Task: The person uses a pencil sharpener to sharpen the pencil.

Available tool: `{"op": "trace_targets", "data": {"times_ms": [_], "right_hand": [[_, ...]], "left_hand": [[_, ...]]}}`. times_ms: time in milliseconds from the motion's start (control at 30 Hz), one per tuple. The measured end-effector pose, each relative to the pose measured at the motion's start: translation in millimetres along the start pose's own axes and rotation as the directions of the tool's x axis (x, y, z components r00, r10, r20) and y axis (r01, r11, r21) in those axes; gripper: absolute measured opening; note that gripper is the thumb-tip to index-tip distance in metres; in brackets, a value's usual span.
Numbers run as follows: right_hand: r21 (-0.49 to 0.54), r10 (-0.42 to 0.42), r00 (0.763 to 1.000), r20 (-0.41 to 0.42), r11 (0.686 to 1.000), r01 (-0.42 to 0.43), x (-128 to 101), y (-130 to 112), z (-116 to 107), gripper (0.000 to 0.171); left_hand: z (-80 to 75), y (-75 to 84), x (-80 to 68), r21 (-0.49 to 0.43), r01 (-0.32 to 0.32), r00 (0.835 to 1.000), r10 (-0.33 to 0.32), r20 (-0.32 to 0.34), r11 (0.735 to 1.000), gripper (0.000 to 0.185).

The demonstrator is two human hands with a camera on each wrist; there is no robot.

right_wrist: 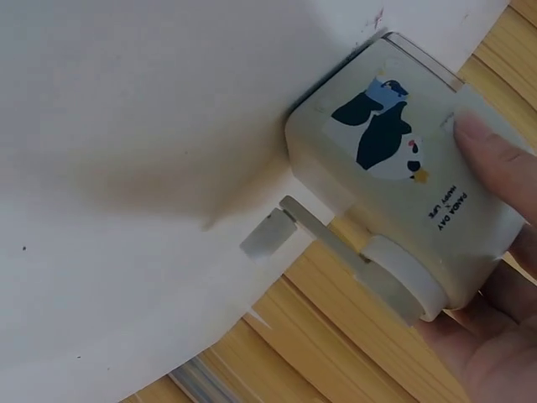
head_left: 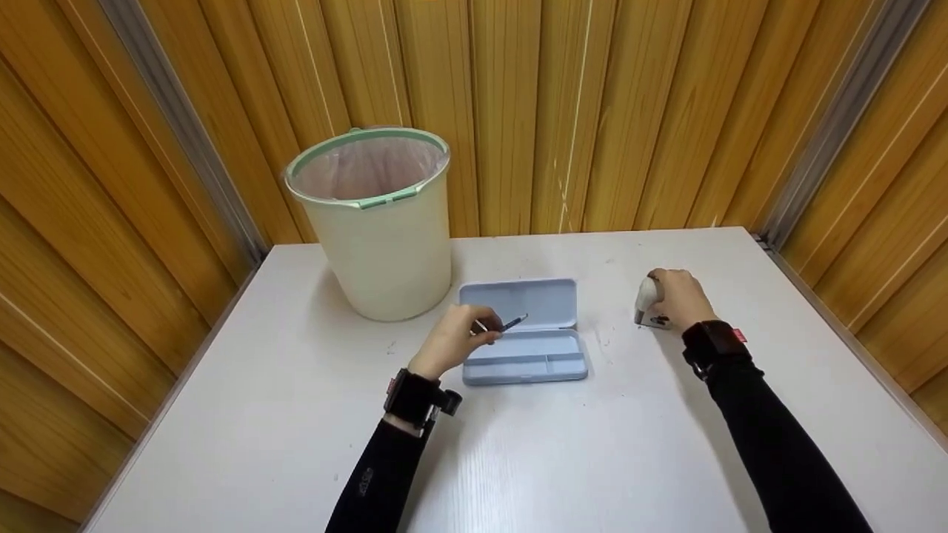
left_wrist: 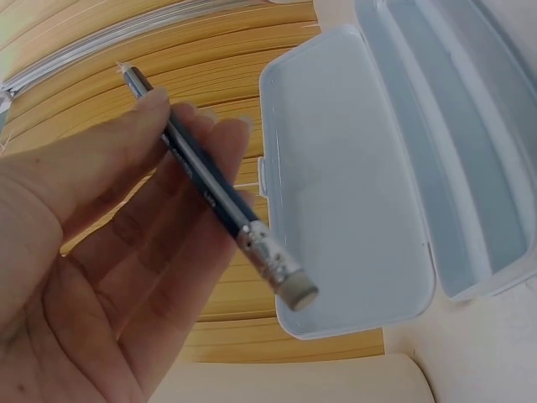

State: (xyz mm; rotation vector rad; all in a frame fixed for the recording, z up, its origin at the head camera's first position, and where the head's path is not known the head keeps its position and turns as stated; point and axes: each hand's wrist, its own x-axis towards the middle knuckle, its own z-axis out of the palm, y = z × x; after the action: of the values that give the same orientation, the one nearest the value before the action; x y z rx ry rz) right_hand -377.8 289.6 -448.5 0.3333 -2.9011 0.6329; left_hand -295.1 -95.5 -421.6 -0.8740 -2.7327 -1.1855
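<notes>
My left hand (head_left: 453, 340) pinches a dark blue pencil (head_left: 506, 324) with a metal ferrule and eraser end (left_wrist: 285, 279), holding it just above an open light-blue pencil case (head_left: 523, 331) in the middle of the white table (head_left: 518, 444). The case's lid (left_wrist: 344, 180) lies flat toward the back, its tray toward me, and nothing shows inside. My right hand (head_left: 678, 296) grips a small cream pencil sharpener (right_wrist: 394, 159) with a panda picture and a crank handle (right_wrist: 352, 248), standing on the table to the right of the case.
A cream waste bin (head_left: 374, 222) with a green rim and a pink liner stands at the back left of the table. Wooden slat walls (head_left: 592, 111) close in the table on three sides. Black wrist straps sit on both arms.
</notes>
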Motion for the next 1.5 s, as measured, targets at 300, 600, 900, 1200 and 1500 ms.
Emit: {"op": "trace_targets", "data": {"times_ms": [300, 600, 900, 1200, 1500], "right_hand": [[0.063, 0.012, 1.0, 0.002, 0.998, -0.012, -19.8, -15.9, 4.4, 0.048], [0.051, -0.014, 1.0, -0.025, 0.999, 0.016, -54.8, -32.5, 6.7, 0.05], [0.044, -0.07, 0.997, -0.013, 0.997, 0.071, -83.3, -53.7, 6.6, 0.05], [0.016, -0.099, 0.995, -0.003, 0.995, 0.099, -95.5, -64.5, 14.0, 0.051], [-0.011, -0.16, 0.986, -0.055, 0.987, 0.16, -110.5, -82.2, 14.3, 0.052]], "left_hand": [[-0.1, -1.8, -1.4, 0.011, 0.009, 1.0, -0.009, 0.003, 1.0, 0.011], [1.3, -0.4, -0.3, 0.029, 0.022, 1.0, -0.022, 0.005, 0.999, 0.009], [2.7, 0.9, -0.3, 0.032, 0.032, 0.999, -0.033, 0.019, 0.999, 0.009], [20.0, 6.7, 4.1, 0.127, 0.053, 0.997, -0.061, 0.057, 0.99, 0.01], [45.4, 23.6, 17.2, 0.274, -0.015, 0.993, -0.017, 0.115, 0.962, 0.009]]}}
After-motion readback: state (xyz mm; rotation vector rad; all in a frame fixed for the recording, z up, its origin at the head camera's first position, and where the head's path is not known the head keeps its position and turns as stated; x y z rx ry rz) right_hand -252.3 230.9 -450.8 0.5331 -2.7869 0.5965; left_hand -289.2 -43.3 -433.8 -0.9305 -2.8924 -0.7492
